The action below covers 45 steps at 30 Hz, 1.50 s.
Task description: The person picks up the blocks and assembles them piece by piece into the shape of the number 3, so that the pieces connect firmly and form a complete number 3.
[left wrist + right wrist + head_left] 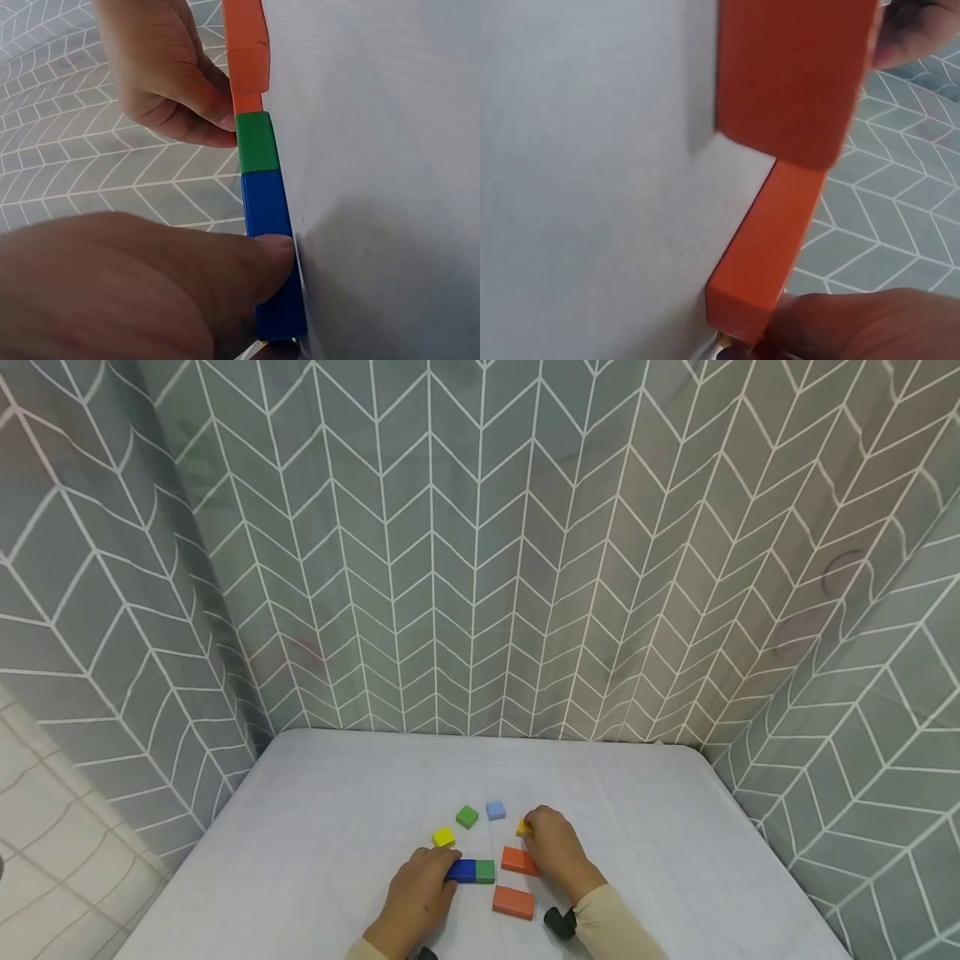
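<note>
My left hand (423,887) grips a blue block (462,871), its thumb (274,259) along the near side in the left wrist view. A dark green block (485,872) sits end to end with the blue one. Farther right, my right hand (558,850) pinches a small yellow-orange block (521,828), mostly covered by the fingers. Just below that hand lies an orange-red block (517,861), and a second orange-red block (513,902) lies nearer me. In the right wrist view the hand's thumb (862,322) is beside the far end of an orange block (761,247).
Beyond the hands, a yellow block (443,837), a light green block (467,817) and a light blue block (496,810) lie on the white-covered table (360,777). A grey patterned curtain (480,568) hangs behind and on both sides. A black wrist device (560,923) sits by the right sleeve.
</note>
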Each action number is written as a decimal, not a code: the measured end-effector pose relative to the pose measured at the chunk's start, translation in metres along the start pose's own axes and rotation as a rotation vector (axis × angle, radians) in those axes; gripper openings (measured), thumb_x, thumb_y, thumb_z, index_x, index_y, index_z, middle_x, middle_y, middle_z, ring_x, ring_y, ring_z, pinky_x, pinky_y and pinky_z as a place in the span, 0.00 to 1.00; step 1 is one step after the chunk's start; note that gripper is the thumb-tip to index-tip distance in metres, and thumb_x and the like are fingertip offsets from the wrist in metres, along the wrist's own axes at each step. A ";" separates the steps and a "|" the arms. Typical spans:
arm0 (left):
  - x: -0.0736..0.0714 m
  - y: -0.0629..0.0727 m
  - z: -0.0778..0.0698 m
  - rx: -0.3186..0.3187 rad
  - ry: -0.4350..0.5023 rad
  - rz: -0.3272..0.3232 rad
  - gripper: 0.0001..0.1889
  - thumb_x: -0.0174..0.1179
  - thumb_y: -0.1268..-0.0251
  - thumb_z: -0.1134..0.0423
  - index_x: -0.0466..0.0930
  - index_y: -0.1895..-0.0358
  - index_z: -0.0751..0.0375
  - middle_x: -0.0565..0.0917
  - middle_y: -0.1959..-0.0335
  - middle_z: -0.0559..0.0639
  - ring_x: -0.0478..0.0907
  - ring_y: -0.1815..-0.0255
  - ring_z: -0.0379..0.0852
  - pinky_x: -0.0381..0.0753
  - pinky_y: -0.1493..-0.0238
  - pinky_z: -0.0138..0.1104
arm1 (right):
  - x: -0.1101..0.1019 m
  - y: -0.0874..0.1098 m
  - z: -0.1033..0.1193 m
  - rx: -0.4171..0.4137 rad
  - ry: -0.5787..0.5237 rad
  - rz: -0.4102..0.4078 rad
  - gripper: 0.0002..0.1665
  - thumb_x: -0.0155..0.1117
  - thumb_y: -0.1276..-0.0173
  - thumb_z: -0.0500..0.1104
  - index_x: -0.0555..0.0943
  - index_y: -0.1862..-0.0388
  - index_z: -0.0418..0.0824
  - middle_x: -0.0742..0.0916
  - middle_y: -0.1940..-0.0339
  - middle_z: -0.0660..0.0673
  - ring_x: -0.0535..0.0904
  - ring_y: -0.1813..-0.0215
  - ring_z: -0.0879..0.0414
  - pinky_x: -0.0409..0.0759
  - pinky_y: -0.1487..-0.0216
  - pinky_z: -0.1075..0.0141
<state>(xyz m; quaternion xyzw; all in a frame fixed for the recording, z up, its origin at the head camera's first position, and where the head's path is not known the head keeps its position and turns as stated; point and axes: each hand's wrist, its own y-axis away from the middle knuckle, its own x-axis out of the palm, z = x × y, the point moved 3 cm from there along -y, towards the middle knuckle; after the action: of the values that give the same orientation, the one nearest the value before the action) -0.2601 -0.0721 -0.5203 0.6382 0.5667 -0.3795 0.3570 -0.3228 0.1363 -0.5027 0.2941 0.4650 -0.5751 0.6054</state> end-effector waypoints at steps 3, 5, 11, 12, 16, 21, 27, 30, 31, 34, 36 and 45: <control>-0.001 -0.002 0.001 0.012 0.000 -0.014 0.19 0.70 0.40 0.60 0.83 0.44 0.52 0.84 0.46 0.45 0.77 0.47 0.45 0.78 0.43 0.49 | 0.001 -0.004 0.003 -0.022 -0.018 0.004 0.08 0.69 0.38 0.34 0.86 0.60 0.33 0.85 0.63 0.44 0.83 0.58 0.50 0.83 0.53 0.55; -0.001 -0.003 0.001 0.005 0.000 -0.012 0.19 0.70 0.40 0.59 0.83 0.44 0.52 0.84 0.46 0.45 0.77 0.47 0.44 0.78 0.42 0.49 | 0.001 -0.006 0.006 -0.039 -0.035 0.017 0.06 0.69 0.37 0.33 0.86 0.60 0.34 0.86 0.63 0.44 0.83 0.58 0.50 0.83 0.53 0.55; 0.002 -0.002 0.003 -0.024 0.007 0.001 0.19 0.70 0.39 0.58 0.83 0.44 0.52 0.84 0.46 0.46 0.77 0.47 0.45 0.78 0.42 0.49 | 0.005 -0.006 0.015 -0.072 -0.063 0.063 0.06 0.67 0.36 0.34 0.87 0.60 0.36 0.88 0.60 0.44 0.84 0.54 0.49 0.83 0.51 0.54; 0.002 -0.002 0.003 -0.029 0.008 0.003 0.19 0.70 0.39 0.57 0.83 0.44 0.52 0.84 0.46 0.46 0.77 0.47 0.45 0.78 0.42 0.50 | 0.005 -0.006 0.017 -0.086 -0.066 0.066 0.06 0.67 0.35 0.34 0.87 0.60 0.36 0.88 0.59 0.44 0.84 0.54 0.49 0.83 0.51 0.54; 0.002 -0.003 0.003 -0.032 0.009 0.005 0.19 0.70 0.39 0.57 0.83 0.44 0.53 0.84 0.47 0.47 0.77 0.47 0.46 0.78 0.43 0.50 | 0.005 -0.004 0.023 -0.153 -0.065 0.063 0.06 0.67 0.35 0.34 0.88 0.61 0.36 0.89 0.61 0.45 0.85 0.54 0.49 0.84 0.51 0.55; 0.001 -0.001 0.004 -0.017 0.019 0.015 0.20 0.71 0.40 0.57 0.83 0.45 0.55 0.84 0.48 0.48 0.77 0.47 0.47 0.78 0.44 0.51 | 0.009 -0.001 0.033 -0.150 -0.097 0.119 0.07 0.67 0.35 0.33 0.87 0.59 0.35 0.88 0.60 0.45 0.84 0.55 0.51 0.84 0.52 0.57; 0.000 -0.001 0.004 -0.008 0.031 0.016 0.20 0.71 0.40 0.57 0.82 0.44 0.54 0.84 0.47 0.47 0.78 0.47 0.47 0.78 0.44 0.51 | 0.010 0.000 0.038 -0.151 -0.110 0.159 0.07 0.67 0.34 0.34 0.87 0.58 0.37 0.88 0.59 0.47 0.84 0.55 0.54 0.84 0.51 0.59; 0.000 -0.002 0.004 -0.007 0.034 0.011 0.20 0.71 0.40 0.57 0.83 0.45 0.54 0.84 0.48 0.47 0.78 0.47 0.46 0.79 0.45 0.51 | 0.010 0.000 0.038 -0.156 -0.110 0.174 0.07 0.68 0.34 0.35 0.87 0.58 0.38 0.88 0.60 0.48 0.83 0.56 0.56 0.84 0.52 0.60; -0.001 -0.001 0.003 -0.005 0.034 0.008 0.20 0.71 0.40 0.57 0.83 0.45 0.54 0.84 0.48 0.47 0.78 0.48 0.46 0.79 0.45 0.50 | 0.010 0.001 0.038 -0.155 -0.110 0.180 0.07 0.68 0.34 0.35 0.88 0.58 0.39 0.88 0.60 0.49 0.83 0.57 0.57 0.84 0.52 0.60; 0.000 -0.001 0.003 -0.002 0.031 0.006 0.19 0.70 0.40 0.57 0.83 0.45 0.54 0.84 0.48 0.47 0.78 0.48 0.46 0.79 0.45 0.50 | 0.010 0.002 0.038 -0.160 -0.102 0.194 0.08 0.68 0.35 0.35 0.88 0.57 0.39 0.88 0.60 0.50 0.83 0.57 0.58 0.84 0.52 0.60; 0.000 -0.001 0.003 0.000 0.027 0.003 0.19 0.70 0.40 0.57 0.83 0.45 0.54 0.84 0.49 0.47 0.78 0.48 0.46 0.79 0.45 0.50 | 0.009 0.004 0.038 -0.177 -0.094 0.199 0.08 0.68 0.35 0.35 0.88 0.58 0.39 0.88 0.60 0.50 0.83 0.56 0.58 0.84 0.51 0.60; 0.000 0.000 0.005 0.014 0.037 -0.020 0.19 0.69 0.39 0.57 0.83 0.45 0.54 0.84 0.50 0.46 0.77 0.50 0.44 0.79 0.45 0.48 | 0.008 0.008 0.037 -0.230 -0.079 0.213 0.08 0.69 0.35 0.37 0.88 0.57 0.40 0.89 0.59 0.51 0.83 0.55 0.60 0.84 0.51 0.62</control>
<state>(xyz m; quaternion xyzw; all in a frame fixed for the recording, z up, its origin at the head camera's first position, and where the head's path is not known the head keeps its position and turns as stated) -0.2602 -0.0768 -0.5224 0.6421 0.5766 -0.3753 0.3383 -0.3071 0.1016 -0.4966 0.2476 0.4701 -0.4617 0.7103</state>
